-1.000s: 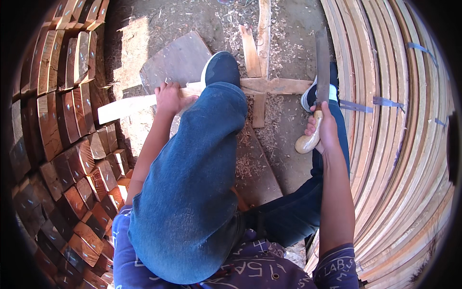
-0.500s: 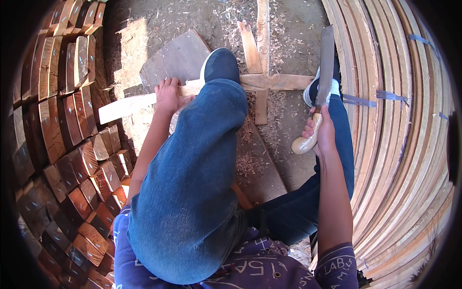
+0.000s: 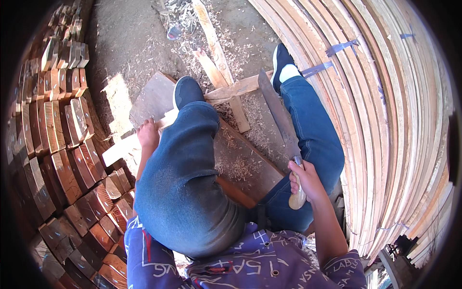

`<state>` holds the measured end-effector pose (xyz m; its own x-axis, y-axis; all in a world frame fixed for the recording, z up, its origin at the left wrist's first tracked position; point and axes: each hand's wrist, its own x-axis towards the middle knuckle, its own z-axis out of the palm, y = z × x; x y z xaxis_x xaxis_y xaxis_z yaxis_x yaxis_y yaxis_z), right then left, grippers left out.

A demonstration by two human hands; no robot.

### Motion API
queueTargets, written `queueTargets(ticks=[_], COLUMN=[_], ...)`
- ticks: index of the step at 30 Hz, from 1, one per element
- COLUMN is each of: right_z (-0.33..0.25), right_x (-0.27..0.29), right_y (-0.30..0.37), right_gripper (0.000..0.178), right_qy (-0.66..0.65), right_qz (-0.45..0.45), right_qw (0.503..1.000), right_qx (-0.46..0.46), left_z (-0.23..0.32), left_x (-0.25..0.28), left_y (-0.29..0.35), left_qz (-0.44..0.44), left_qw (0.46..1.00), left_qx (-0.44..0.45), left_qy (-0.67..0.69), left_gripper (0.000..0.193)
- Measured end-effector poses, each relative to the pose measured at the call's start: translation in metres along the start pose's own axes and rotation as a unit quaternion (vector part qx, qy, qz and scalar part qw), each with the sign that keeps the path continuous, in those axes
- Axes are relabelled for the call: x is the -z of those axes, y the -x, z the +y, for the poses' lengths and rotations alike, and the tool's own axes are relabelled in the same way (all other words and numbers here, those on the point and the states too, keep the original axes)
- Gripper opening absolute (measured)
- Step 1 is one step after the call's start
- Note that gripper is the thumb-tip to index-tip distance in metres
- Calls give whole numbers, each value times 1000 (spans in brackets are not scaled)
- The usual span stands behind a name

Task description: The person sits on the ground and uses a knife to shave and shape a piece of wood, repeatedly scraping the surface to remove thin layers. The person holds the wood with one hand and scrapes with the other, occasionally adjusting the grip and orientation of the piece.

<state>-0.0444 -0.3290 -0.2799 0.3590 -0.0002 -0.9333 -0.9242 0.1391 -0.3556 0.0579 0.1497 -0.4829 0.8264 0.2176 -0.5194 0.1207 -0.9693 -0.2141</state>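
My right hand (image 3: 306, 179) is closed round the pale wooden handle of a machete (image 3: 279, 113). Its long dark blade points away from me and leans left, its tip by a wooden strip (image 3: 248, 86) near my right shoe. My left hand (image 3: 148, 136) grips a pale, shaved wooden piece (image 3: 120, 150), whose broad end sticks out to the left. The other end runs toward my left shoe (image 3: 187, 92), where my raised knee and leg hide part of it. The blade is apart from that piece.
A flat board (image 3: 151, 98) lies under the pale piece. Wood shavings (image 3: 240, 166) and loose strips (image 3: 211, 38) cover the ground ahead. Stacked wood blocks (image 3: 62, 173) rise at my left; long bundled planks (image 3: 356, 120) curve along my right, bound with blue strapping (image 3: 317, 69).
The machete has come nearer to me and swung from nearly upright in the picture to leaning left. My left hand stays on the pale piece. The whole view has shifted and turned.
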Motion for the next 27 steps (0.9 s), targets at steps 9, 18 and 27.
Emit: queueTargets(ticks=[9, 18, 27], right_z=[38, 61, 49], right_x=[45, 28, 1], right_y=[120, 130, 122], right_gripper=[18, 20, 20], right_qy=[-22, -26, -11], right_qz=[79, 74, 35], right_qw=[991, 988, 995], right_qx=[109, 130, 92], left_z=[12, 9, -21], left_x=[-9, 18, 0], left_y=[4, 10, -10], left_qz=[-81, -23, 12], left_qw=[994, 991, 983], left_qx=[12, 15, -136], left_qy=[-70, -129, -125], left_gripper=[42, 34, 10])
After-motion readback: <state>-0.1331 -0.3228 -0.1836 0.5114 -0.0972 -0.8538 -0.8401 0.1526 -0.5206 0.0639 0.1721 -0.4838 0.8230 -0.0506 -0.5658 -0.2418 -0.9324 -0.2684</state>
